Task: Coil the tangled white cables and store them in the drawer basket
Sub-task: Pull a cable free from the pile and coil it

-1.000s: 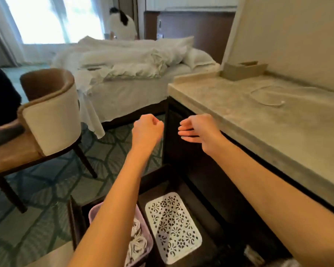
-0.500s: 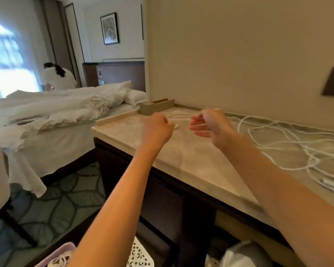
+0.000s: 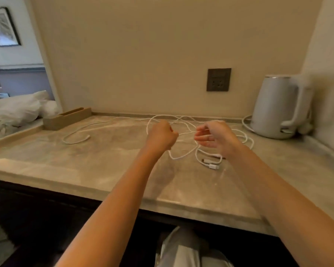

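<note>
Tangled white cables [image 3: 183,120] lie spread over the stone countertop [image 3: 85,170]. One loose end curls to the left [image 3: 75,139], and plug ends [image 3: 210,164] lie near the front of the tangle. My left hand [image 3: 161,134] hovers over the tangle as a clenched fist, and I see nothing held in it. My right hand [image 3: 214,135] hangs beside it with loosely curled fingers above the cables, holding nothing. The drawer basket is out of view.
A white kettle [image 3: 274,106] with its own cord stands at the back right. A dark wall socket [image 3: 218,79] sits above the counter. A tan wooden tray [image 3: 66,118] is at the back left corner, with the bed [image 3: 17,108] beyond it.
My view swung up and right, from the open drawer and basket to the countertop. Both hands moved from beside the counter's end to above the cable tangle, keeping the same shapes.
</note>
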